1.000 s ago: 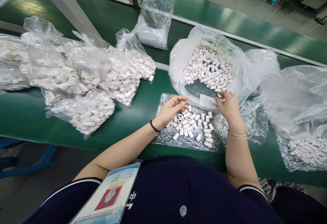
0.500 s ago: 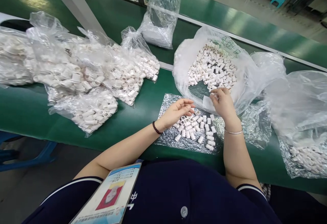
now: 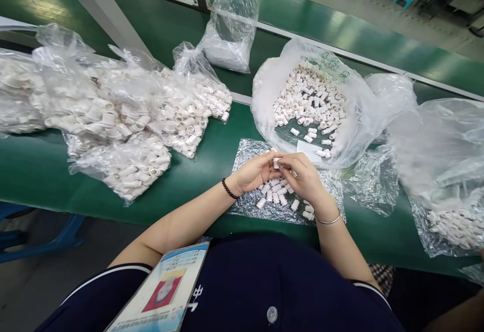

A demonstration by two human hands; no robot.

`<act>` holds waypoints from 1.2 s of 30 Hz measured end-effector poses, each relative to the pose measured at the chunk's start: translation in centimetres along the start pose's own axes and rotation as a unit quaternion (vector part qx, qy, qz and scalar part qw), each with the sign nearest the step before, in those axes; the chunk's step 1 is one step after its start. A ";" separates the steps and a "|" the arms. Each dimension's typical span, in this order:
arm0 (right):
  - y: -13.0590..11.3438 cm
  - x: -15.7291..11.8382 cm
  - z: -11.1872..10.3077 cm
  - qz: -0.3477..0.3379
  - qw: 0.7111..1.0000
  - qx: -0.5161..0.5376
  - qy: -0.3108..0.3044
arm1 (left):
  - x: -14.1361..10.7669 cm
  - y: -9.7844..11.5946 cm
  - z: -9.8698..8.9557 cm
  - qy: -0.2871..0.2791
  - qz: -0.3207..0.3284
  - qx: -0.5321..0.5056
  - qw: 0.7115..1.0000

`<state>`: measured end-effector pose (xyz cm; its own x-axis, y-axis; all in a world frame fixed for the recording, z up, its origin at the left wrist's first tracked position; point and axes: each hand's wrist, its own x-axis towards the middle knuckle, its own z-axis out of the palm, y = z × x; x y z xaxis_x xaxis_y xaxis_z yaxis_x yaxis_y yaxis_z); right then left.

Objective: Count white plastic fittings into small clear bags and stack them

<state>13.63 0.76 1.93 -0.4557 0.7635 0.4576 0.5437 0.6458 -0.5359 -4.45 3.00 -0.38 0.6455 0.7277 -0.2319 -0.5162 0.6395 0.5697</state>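
Observation:
Between the fingertips of both hands is a small white pipe fitting (image 3: pixel 276 163), a short plastic tube. My right hand (image 3: pixel 302 176) pinches it from the right with thumb and fingers. From the left, my left hand (image 3: pixel 254 173) closes on the same piece, palm partly turned up; its fingertips are partly hidden. Below them lies a flat clear plastic bag (image 3: pixel 244 206), and loose white fittings (image 3: pixel 278 190) are spread on it. Just beyond the hands, a large open plastic bag (image 3: pixel 260 100) holds many more fittings (image 3: pixel 313 90), with a white paper slip (image 3: pixel 309 149) near its front.
Filled clear bags of fittings (image 3: pixel 113 115) are heaped on the left of the green table (image 3: pixel 204 180). An upright clear bag (image 3: pixel 234 24) stands at the back. To the right are crumpled plastic (image 3: pixel 374 180) and another bag with fittings (image 3: pixel 454 226).
My right hand has left the large bag and come left and nearer to my left hand. A fitting now shows between them. Several fittings lie spread towards the bag's front.

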 end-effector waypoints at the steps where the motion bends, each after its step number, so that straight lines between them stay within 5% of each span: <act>1: -0.1 0.0 0.0 -0.016 1.000 0.011 0.003 | 0.0 0.0 0.1 -0.004 -0.010 -0.012 1.000; 4: -0.3 0.2 0.1 -0.047 0.998 0.033 -0.003 | -0.1 0.1 0.3 -0.007 -0.004 -0.035 0.999; 11: 0.0 0.0 0.3 0.048 0.999 -0.016 0.017 | -0.1 0.1 0.2 -0.018 0.027 -0.005 0.999; 19: 0.0 0.0 0.3 0.015 1.000 0.016 -0.004 | 0.0 0.3 0.0 -0.006 0.020 -0.012 1.000; 27: 0.0 0.2 1.0 -0.066 0.995 -0.068 -0.030 | 0.0 -0.3 -0.2 0.011 0.017 0.016 1.000; 30: 0.0 0.1 -0.7 -0.074 0.994 -0.074 -0.003 | -0.2 -0.3 -0.2 -0.009 0.029 0.039 0.999; 33: 0.1 -0.8 -3.7 -0.012 0.994 -0.105 0.038 | -0.4 0.1 0.0 -0.004 0.054 0.074 0.996; 36: 0.0 -2.3 -5.7 0.045 0.992 -0.118 -0.026 | -0.6 0.5 0.2 0.032 0.099 0.130 0.986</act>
<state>18.69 -0.97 4.92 -0.4301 0.8211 0.3751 0.7308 0.5607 -0.3893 -5.02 2.83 0.25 0.5055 0.8515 -0.1395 -0.4615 0.4034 0.7901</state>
